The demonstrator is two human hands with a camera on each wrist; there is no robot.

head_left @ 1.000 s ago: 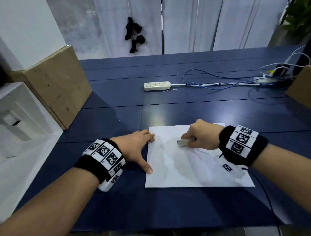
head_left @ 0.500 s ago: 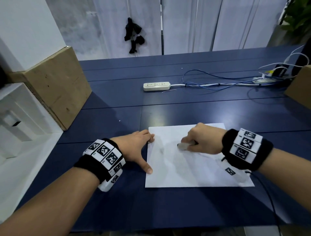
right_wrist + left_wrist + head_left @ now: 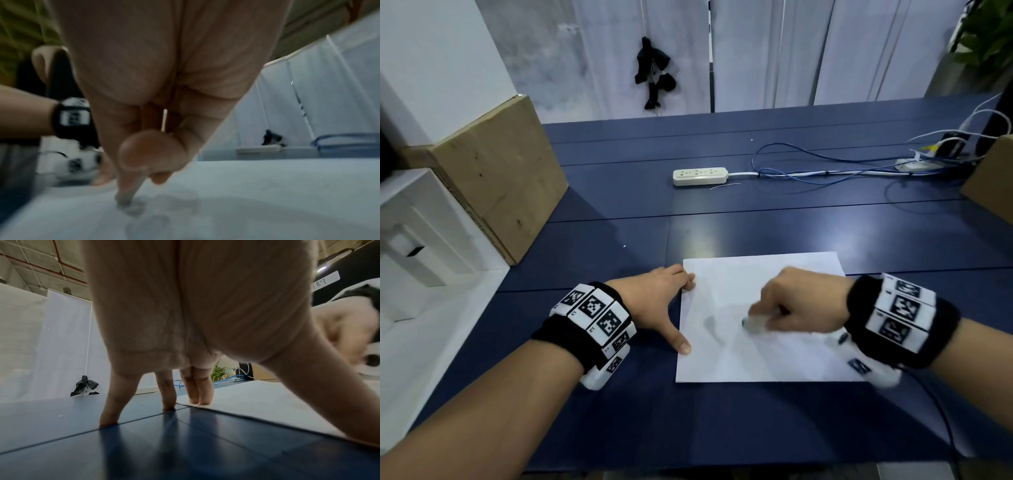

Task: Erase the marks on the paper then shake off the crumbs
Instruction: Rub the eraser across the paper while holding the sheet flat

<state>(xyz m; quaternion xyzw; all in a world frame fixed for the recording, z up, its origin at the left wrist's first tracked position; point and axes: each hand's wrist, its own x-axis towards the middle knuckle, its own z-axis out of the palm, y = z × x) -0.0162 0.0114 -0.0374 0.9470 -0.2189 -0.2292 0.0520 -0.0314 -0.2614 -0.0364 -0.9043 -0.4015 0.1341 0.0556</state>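
Note:
A white sheet of paper (image 3: 729, 281) lies flat on the dark blue table (image 3: 619, 411), with faint grey smudges near its middle. My right hand (image 3: 796, 306) grips a small whitish eraser (image 3: 753, 323), whose tip touches the paper; both are motion-blurred. In the right wrist view the eraser (image 3: 125, 197) pokes out below the curled fingers onto the sheet (image 3: 267, 203). My left hand (image 3: 654, 298) rests spread at the sheet's left edge, thumb and two fingertips on the paper. In the left wrist view its straight fingers (image 3: 194, 391) press down, some on the paper (image 3: 257, 400), some on the table.
A white power strip (image 3: 700, 176) with blue and white cables (image 3: 825, 169) lies further back. A cardboard box (image 3: 496, 178) stands at the left beside a white shelf unit (image 3: 417, 240). Another cardboard box (image 3: 993, 178) sits at the right edge.
My right hand with the eraser has slid down the paper towards me. The left hand and the sheet have stayed in place.

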